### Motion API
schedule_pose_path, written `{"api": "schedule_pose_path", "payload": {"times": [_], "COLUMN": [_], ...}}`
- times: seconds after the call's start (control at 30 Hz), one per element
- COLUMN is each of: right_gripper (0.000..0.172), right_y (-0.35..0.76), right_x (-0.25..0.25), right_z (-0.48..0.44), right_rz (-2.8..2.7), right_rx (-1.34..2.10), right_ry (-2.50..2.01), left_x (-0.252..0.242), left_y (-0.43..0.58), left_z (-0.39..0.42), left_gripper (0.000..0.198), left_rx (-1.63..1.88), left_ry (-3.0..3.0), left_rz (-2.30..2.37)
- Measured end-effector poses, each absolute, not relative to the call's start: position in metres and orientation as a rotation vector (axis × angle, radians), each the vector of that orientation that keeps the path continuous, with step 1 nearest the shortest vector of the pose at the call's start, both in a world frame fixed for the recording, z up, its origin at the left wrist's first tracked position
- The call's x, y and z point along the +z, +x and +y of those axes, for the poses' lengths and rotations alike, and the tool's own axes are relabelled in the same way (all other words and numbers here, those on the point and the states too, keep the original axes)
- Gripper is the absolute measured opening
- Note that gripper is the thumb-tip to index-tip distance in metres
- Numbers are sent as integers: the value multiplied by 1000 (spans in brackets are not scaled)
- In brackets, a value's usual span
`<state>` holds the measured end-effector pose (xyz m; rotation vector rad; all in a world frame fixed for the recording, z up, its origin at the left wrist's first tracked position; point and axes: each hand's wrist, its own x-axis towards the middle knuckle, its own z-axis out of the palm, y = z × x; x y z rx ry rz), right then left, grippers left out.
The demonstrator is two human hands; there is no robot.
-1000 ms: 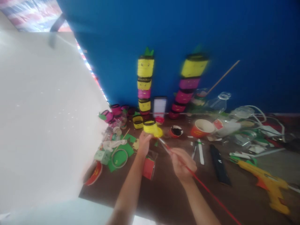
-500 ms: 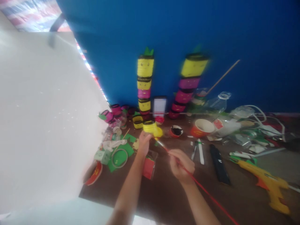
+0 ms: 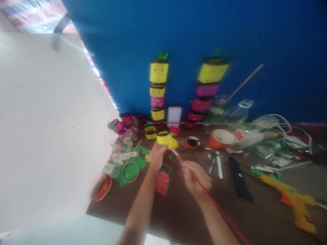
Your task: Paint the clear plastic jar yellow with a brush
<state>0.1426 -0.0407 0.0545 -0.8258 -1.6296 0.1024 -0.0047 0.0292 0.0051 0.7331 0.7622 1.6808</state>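
Observation:
My left hand (image 3: 157,154) is closed at the near side of a yellow cup-shaped piece (image 3: 163,137) with a dark rim. Its fingertips are partly hidden. A rounded yellow part (image 3: 173,143) sticks out at the right of that piece; blur hides what it is. My right hand (image 3: 196,178) grips a long paintbrush (image 3: 217,206) with a red handle, whose tip points up and left and meets the lower yellow edge. To the right stands a small red cup (image 3: 192,142) with dark content. Below my left hand lies a red packet (image 3: 162,182).
Two tall stacks of yellow and pink cups, the left stack (image 3: 157,92) and the right stack (image 3: 204,92), stand by the blue wall. A paper cup (image 3: 221,139), clear bottles (image 3: 240,110) and a yellow glue gun (image 3: 293,199) lie right. Green sheets (image 3: 135,163) and tape are left.
The brush tip has shifted slightly right along the yellow piece, and the handle's lower end has swung left. My right hand has moved slightly left. My left hand stays in place.

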Motion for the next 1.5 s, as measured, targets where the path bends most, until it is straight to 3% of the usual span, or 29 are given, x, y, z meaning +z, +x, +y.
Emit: {"api": "schedule_pose_path", "payload": {"times": [1.5], "right_gripper": [20], "right_y": [140], "right_x": [53], "right_z": [-44], "right_rz": [-1617], "right_rx": [85], "right_ry": [-823], "left_x": [12], "left_y": [-4], "left_z": [26], "left_gripper": [47], "left_rx": [1659], "left_ry": [754], "left_rz": [751]}}
